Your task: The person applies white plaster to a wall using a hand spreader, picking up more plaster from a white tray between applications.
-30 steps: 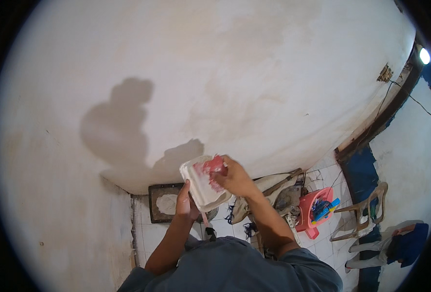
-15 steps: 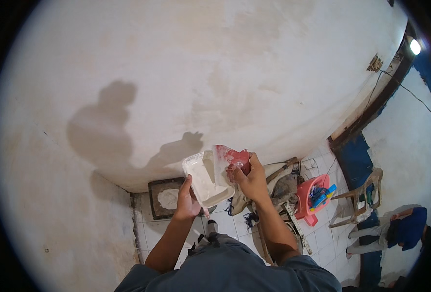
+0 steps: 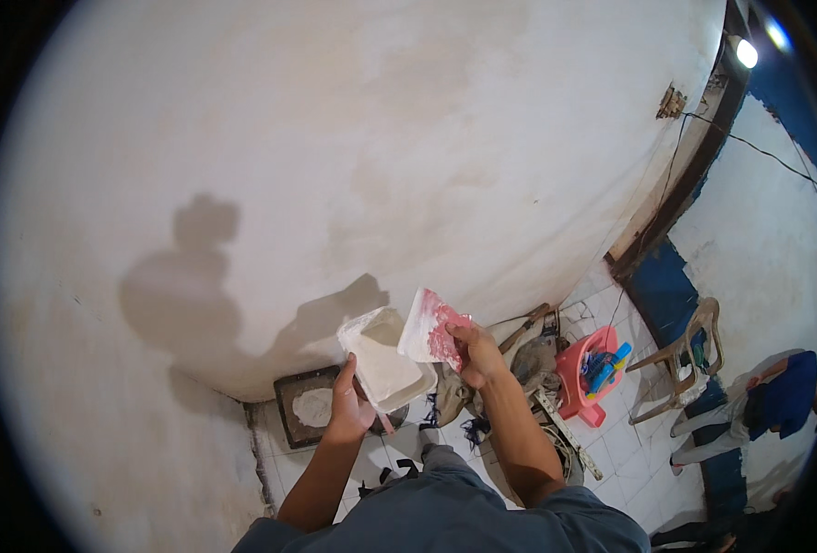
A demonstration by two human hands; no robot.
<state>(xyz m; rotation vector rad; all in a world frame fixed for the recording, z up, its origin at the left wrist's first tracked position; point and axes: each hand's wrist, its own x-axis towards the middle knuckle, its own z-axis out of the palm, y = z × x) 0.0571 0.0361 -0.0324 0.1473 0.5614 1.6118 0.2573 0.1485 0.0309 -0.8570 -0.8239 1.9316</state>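
My left hand (image 3: 346, 407) grips a white rectangular tub (image 3: 412, 396) by its left side, thumb over the rim. White paste (image 3: 385, 364) lies inside and coats the tub's walls. In my right hand (image 3: 478, 358) is a flat red putty spreader (image 3: 439, 334), thumb pressed on its face. White paste smears the spreader, thickest along its left edge. That edge is at the tub's right rim; whether it touches, I cannot tell. Both hands are in front of a whitish, patchy wall (image 3: 408, 184).
A dark square tray (image 3: 290, 415) with white material stands on the tiled floor. Sacks and cloths (image 3: 533, 364) lie to the right, beside a pink plastic container (image 3: 570, 378) and a brown plastic chair (image 3: 699, 346). A person in blue (image 3: 781, 396) is at far right.
My right hand has turned the spreader, so its broad, paste-smeared face now shows and its edge is nearer the tub. Both hands sit slightly lower in the picture. The whole view has shifted.
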